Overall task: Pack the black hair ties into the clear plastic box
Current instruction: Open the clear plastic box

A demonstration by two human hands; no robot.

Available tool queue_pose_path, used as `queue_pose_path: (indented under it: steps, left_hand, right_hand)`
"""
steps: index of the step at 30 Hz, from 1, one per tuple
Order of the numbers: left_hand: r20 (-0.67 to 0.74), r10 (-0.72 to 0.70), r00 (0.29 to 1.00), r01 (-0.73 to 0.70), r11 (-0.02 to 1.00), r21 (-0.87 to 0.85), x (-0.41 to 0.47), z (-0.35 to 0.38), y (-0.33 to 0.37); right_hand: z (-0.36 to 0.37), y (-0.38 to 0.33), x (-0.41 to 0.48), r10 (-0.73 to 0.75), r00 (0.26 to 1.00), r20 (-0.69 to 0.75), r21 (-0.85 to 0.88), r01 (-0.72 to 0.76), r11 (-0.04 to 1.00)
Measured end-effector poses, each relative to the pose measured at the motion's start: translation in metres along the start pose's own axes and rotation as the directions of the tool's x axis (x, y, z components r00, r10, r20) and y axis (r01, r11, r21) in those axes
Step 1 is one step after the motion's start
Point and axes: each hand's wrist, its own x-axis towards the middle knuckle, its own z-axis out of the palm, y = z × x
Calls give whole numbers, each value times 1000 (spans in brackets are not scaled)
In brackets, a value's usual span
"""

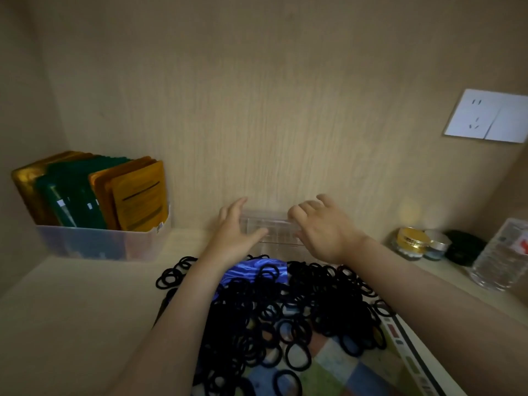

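Observation:
The clear plastic box (274, 232) stands on the shelf against the back wall, just behind a large heap of black hair ties (288, 307). My left hand (235, 234) is at the box's left end, fingers straight, thumb lying across its front. My right hand (323, 228) is at the right end, fingers curled over the top edge and thumb at the front, gripping the box. The hands hide part of the box's ends. Neither hand holds a hair tie.
The ties lie on a colourful patterned sheet (337, 364) with a shiny blue patch (251, 270). A translucent bin (100, 244) of gold and green pouches stands at the left. Small jars (411, 241), a black round case (463, 247) and a plastic bottle (503, 258) crowd the right. A wall socket (485, 115) sits above them.

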Motion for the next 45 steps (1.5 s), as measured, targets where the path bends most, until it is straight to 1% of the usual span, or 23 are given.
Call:
queue_pose_path:
  steps: [1,3,4,6,7,9,11,13,15,17,19,21,25,27,31,33,38,40,41,43,44,45]
  left_hand:
    - [-9,-29,1000,28,999,-46,2,0,1]
    - [-12,-79,997,78,993,-84,4,-1,-1]
    - [-7,-108,994,106,988,-116,4,-1,-2]
    - [9,-153,988,152,970,-190,4,1,-3]
    - [5,-152,988,151,971,-184,4,2,-3]
    - [-31,-126,992,125,991,-39,3,3,0]
    - [-57,-71,996,78,989,123,3,0,3]
    - [-22,-57,998,60,978,202,5,-4,5]
    - [31,-67,997,57,967,248,7,-9,5]
    - [89,-59,994,30,954,300,8,-11,4]
    - [145,-41,989,-15,932,363,9,-13,4]
    - [207,-61,976,-34,903,429,10,-15,7]
    - [327,-202,923,-8,840,543,9,-21,20]
    - [353,-253,901,-11,799,601,8,-23,25]
    - [380,-335,862,-28,717,697,4,-24,38]
    - [379,-354,855,-23,704,710,3,-22,42]
    - [373,-341,863,-21,713,701,-1,-21,44]
    - [358,-318,878,-22,721,692,-4,-23,48]
    - [343,-285,895,-33,725,688,-5,-23,50]
    - [289,-169,942,-68,748,660,-7,-27,55]
    - [266,-105,958,-90,772,630,-9,-29,58]
    - [255,-67,965,-99,804,586,-10,-32,60]
  right_hand:
    - [-2,3,1,19,998,-61,-28,-21,999]
    - [-4,8,6,108,982,-154,-39,-115,993]
    - [-4,10,10,164,973,-165,-13,-168,986]
    - [-1,10,18,290,946,-148,105,-276,955]
    - [2,9,21,350,926,-141,172,-325,930]
    - [9,7,25,449,880,-156,309,-388,868]
    - [16,1,26,526,830,-185,435,-411,801]
    - [25,-8,25,590,790,-168,548,-423,722]
    - [34,-16,24,651,752,-99,645,-450,618]
    - [43,-21,22,680,732,-48,672,-480,564]
    - [49,-20,20,679,734,-14,671,-497,551]
    - [48,-18,18,643,764,42,676,-496,545]
    - [41,-22,8,480,861,166,679,-453,578]
    - [38,-26,2,406,886,225,684,-440,582]
    - [27,-23,-7,305,889,342,657,-458,599]
    - [23,-25,-9,298,887,353,644,-461,611]
    - [19,-21,-13,285,879,381,597,-470,650]
    - [14,-19,-13,308,894,326,599,-447,664]
    - [8,-19,-13,323,907,270,620,-420,662]
    - [-8,-23,-12,316,932,179,677,-350,647]
    - [-18,-26,-11,284,941,185,699,-329,635]
    - [-28,-31,-10,238,945,225,709,-326,625]
